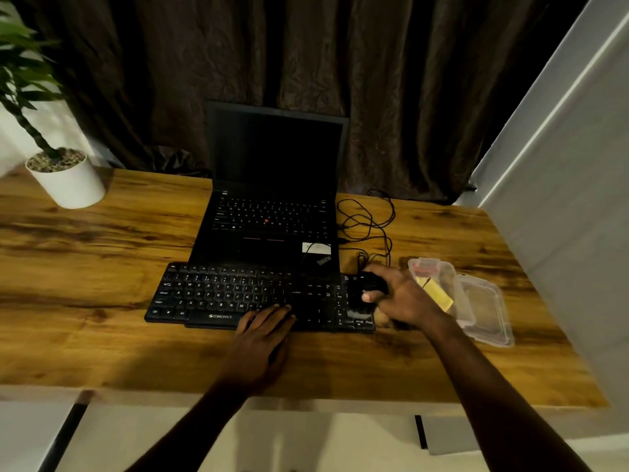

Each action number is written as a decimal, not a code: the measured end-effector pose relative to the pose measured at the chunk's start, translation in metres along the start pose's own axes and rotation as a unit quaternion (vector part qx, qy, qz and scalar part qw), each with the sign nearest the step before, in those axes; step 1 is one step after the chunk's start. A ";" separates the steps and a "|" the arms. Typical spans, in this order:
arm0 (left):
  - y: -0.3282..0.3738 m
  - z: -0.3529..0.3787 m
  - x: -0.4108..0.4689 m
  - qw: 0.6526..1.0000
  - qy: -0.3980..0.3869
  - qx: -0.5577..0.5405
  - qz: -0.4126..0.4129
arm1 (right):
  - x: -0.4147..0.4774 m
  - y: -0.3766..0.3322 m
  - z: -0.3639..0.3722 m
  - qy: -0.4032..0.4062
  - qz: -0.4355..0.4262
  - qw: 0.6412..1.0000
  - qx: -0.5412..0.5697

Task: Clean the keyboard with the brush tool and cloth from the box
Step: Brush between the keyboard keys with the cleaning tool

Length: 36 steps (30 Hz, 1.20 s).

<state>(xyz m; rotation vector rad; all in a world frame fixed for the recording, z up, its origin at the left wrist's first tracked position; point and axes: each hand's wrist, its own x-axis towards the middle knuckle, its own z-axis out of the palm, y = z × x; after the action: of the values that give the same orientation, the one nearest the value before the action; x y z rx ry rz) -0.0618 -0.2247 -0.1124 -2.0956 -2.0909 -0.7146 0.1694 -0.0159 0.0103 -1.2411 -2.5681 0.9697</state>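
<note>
The keyboard (pixel 238 294) is lying on the counter (pixel 85 267) before a laptop (pixel 272 212). The left grip (pixel 262 332) is resting spread on its keys. The right grip (pixel 405 298) is clutching a mouse (pixel 360 291) at its right end, beside the open box (pixel 483 301).

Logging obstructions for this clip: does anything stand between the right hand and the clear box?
Nothing visible does; the box lies just right of the right hand, whose fingers hold a black mouse over the keyboard.

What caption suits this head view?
The left hand rests on the keyboard while the right hand grips the mouse beside an open plastic box.
</note>
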 end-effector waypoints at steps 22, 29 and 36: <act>0.001 -0.001 -0.001 1.000 -0.012 0.015 -0.004 | -0.003 0.001 0.002 0.005 0.008 1.000 -0.026; 0.001 -0.001 0.000 1.000 0.006 0.012 0.003 | -0.007 -0.003 0.016 0.006 0.025 0.999 0.021; -0.002 0.003 -0.001 1.000 -0.003 0.014 0.001 | -0.016 0.019 0.002 0.047 0.046 0.998 -0.013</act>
<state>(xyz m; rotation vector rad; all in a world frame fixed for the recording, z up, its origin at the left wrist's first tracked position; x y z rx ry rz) -0.0630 -0.2244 -0.1155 -2.0884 -2.0884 -0.6740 0.1914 -0.0198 0.0001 -1.3874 -2.4805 0.8731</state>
